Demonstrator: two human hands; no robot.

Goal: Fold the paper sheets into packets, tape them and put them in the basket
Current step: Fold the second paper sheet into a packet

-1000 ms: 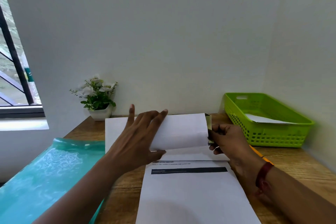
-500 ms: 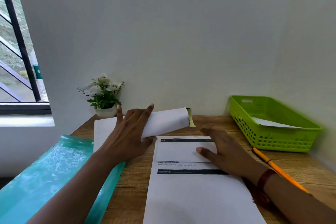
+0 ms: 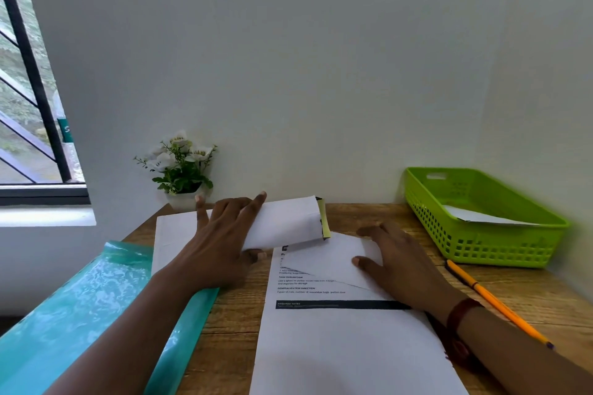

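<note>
**Task objects, left to right.** A blank white sheet [image 3: 173, 234] lies flat at the far left of the counter [image 3: 231, 330]. The left grip [image 3: 224, 240] lies over it and holds the folded packet [image 3: 288, 224], with the fingers spread across the upper face and the thumb tucked under the near edge. The packet is a white oblong that points right. A strip of yellow-green tape [image 3: 324, 221] runs down its right end. The packet sits above the far left corner of the printed sheet [image 3: 337, 346]. This sheet lies lengthwise toward the viewer and carries lines of small text and a dark bar. Its far edge is turned over into a slanted white flap [image 3: 327, 260]. The right grip [image 3: 398, 263] rests flat on this flap, fingers extended and enclosing nothing. A dark red band [image 3: 459, 314] circles that wrist. The green basket [image 3: 481, 247] stands at the far right against the wall and holds one white paper [image 3: 481, 218].

**Surface and room, left to right.** A barred window [image 3: 29, 106] is set above a pale sill. A glossy teal plastic sheet [image 3: 80, 314] overhangs the left edge of the counter, and its right edge lies on the wood. A small white-flowered plant [image 3: 183, 167] in a white pot stands at the back. The counter is wood-grained brown. An orange pencil [image 3: 491, 298] lies diagonally just in front of the basket. Plain pale walls [image 3: 321, 58] meet in a corner at the right.
</note>
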